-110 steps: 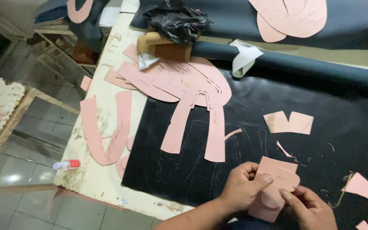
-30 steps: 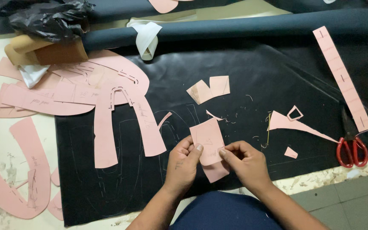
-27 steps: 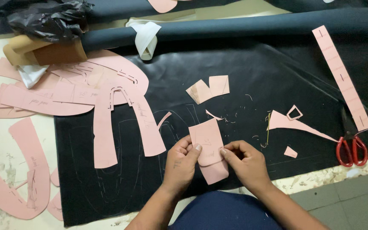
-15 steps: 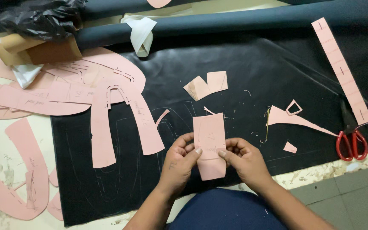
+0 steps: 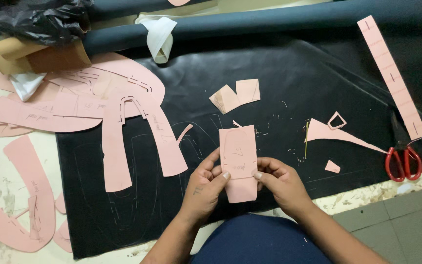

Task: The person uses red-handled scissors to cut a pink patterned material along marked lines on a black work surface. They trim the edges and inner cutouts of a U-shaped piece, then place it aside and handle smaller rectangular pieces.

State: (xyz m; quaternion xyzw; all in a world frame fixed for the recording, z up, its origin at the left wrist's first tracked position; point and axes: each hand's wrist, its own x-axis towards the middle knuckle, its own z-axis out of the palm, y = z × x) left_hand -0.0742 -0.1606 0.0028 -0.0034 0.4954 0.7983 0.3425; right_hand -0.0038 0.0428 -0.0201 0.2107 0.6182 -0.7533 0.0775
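**Both hands pinching a pink pattern piece over the black sheet**

Both hands are gripping one small pink pattern piece (image 5: 239, 159): the left hand (image 5: 206, 185) is pinching its lower left edge between thumb and fingers, and the right hand (image 5: 278, 182) is pinching its lower right edge the same way. The piece is standing upright and squared between them, hovering just above the near part of the black sheet (image 5: 289, 83) that is covering the counter (image 5: 6, 161).

Compared with a second ago, the piece is now sitting straighter; it was tilting slightly then, with a second layer poking out below it. The hands are keeping almost the same grip and place.

Taking the black sheet as the landmark: two small pink offcuts (image 5: 235, 94) are lying on its middle, beyond the held piece. A pointed pink scrap (image 5: 338, 136) is resting on its right part, and a tiny pink chip (image 5: 332, 166) is lying nearer the front edge. Red-handled scissors (image 5: 403, 161) are lying at its right edge, beside a long pink strip (image 5: 391, 76). Large curved pink templates (image 5: 123, 122) are overlapping its left edge. A dark roll (image 5: 269, 22) is lying along its far edge.
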